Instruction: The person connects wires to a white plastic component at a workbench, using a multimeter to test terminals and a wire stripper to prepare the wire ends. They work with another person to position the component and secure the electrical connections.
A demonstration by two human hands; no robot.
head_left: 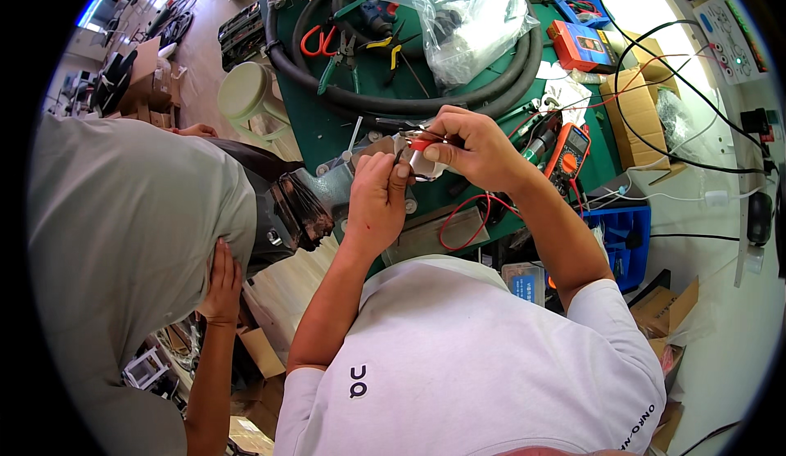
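Note:
Over the bench edge, my right hand is closed on a small red item, perhaps a tool handle, with metal and wire at its tip. My left hand pinches a short black wire just beside it; the fingertips partly hide where the pieces meet. Beneath and left of both hands is a grey metal vise with small wheel-like parts. A red lead loops below my right hand. An orange multimeter lies to the right.
A co-worker in grey stands close at left. The green bench holds thick black hose, pliers, red scissors and a plastic bag. Cables hang at right over cardboard; a blue bin sits lower.

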